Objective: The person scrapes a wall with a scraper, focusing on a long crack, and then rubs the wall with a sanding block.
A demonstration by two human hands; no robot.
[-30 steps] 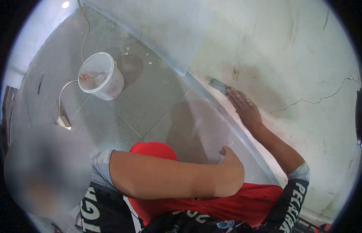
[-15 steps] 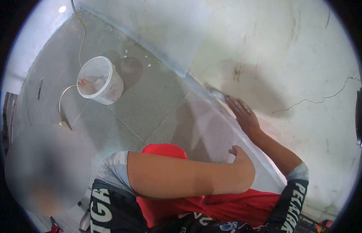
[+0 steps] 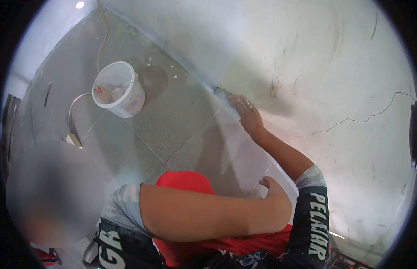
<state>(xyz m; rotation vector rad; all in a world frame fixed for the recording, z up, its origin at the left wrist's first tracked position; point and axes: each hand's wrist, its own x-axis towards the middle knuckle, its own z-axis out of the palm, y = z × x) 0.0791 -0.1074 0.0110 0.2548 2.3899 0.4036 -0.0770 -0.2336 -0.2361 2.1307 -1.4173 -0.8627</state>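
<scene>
My right hand [image 3: 245, 113] reaches to the foot of the pale wall [image 3: 316, 76]. Its fingers are closed on a flat, greyish tool [image 3: 221, 93] pressed to the wall's bottom edge; most of it is hidden, and I cannot tell its kind. Across my body lies my left forearm, with my left hand [image 3: 275, 190] bent upward near the wall base. Its thumb shows, while the other fingers are hidden behind the hand. Below that arm are my red-clothed legs [image 3: 184, 181].
A white bucket [image 3: 130, 101] with cloudy contents stands on the grey tiled floor [image 3: 172, 116]. Beside it a pale cable runs to a socket block [image 3: 74, 140]. White specks dot the floor by the wall. A crack [image 3: 347, 120] crosses the wall. At lower left is a large blurred round patch [image 3: 54, 193].
My right hand has slid along the wall base, away from me and to the left, with the tool. My left hand stays nearly in place. The view has shifted slightly.
</scene>
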